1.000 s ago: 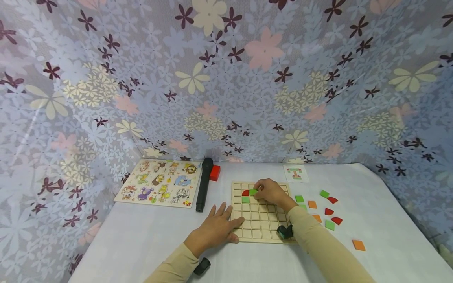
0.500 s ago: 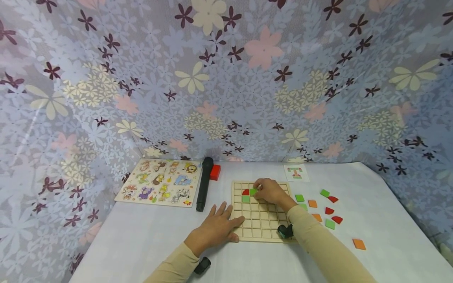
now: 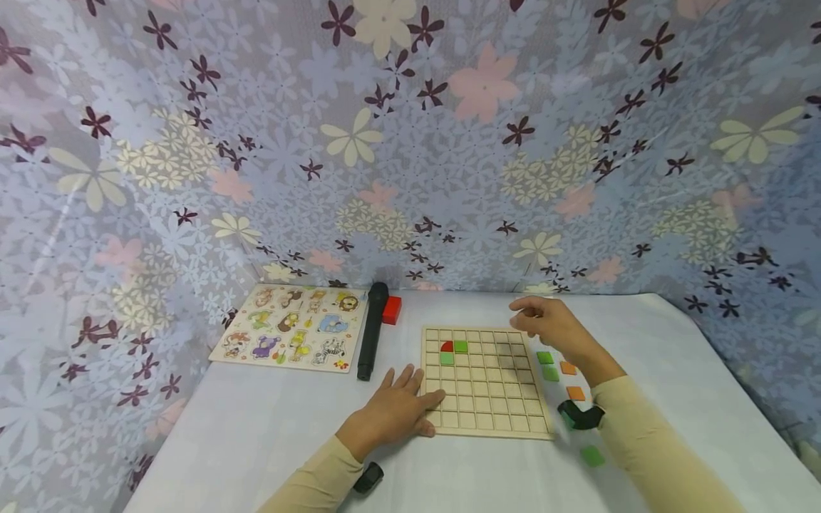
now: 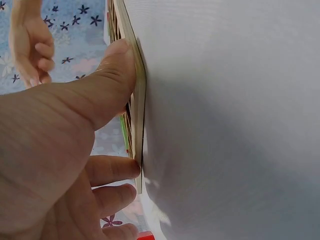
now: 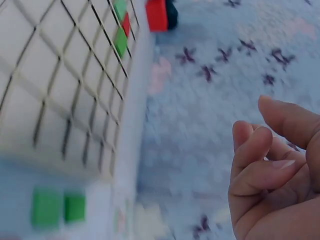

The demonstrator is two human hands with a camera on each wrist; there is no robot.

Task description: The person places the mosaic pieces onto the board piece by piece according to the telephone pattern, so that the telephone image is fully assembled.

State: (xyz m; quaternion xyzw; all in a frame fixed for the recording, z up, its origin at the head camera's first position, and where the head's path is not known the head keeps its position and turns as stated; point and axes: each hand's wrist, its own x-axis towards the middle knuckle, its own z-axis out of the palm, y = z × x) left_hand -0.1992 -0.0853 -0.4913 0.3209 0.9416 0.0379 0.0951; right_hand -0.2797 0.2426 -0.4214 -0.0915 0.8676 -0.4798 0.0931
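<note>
My left hand [image 3: 391, 413] rests with spread fingers at the left edge of a wooden grid board [image 3: 481, 388]; in the left wrist view its thumb [image 4: 117, 65] lies against the board's rim. On the grid sit a red quarter-circle tile [image 3: 447, 346], a green square tile [image 3: 460, 346] to its right, and a lighter green tile [image 3: 447, 358] below the red one. My right hand [image 3: 554, 328] is in the air past the board's far right corner, fingers loosely bent. Nothing shows between its thumb and fingers in the right wrist view.
Right of the board lie green tiles [image 3: 544, 357] and orange tiles [image 3: 575, 392], partly covered by the right arm. At the left are an animal puzzle board [image 3: 295, 328], a black microphone [image 3: 370, 331] and a red block [image 3: 392, 310]. A flowered cloth [image 3: 410, 178] hangs behind.
My right hand has left the green tile on the grid and moved right and up, now covering the picture card. A green tile near the front right has come into sight. The left hand stays put.
</note>
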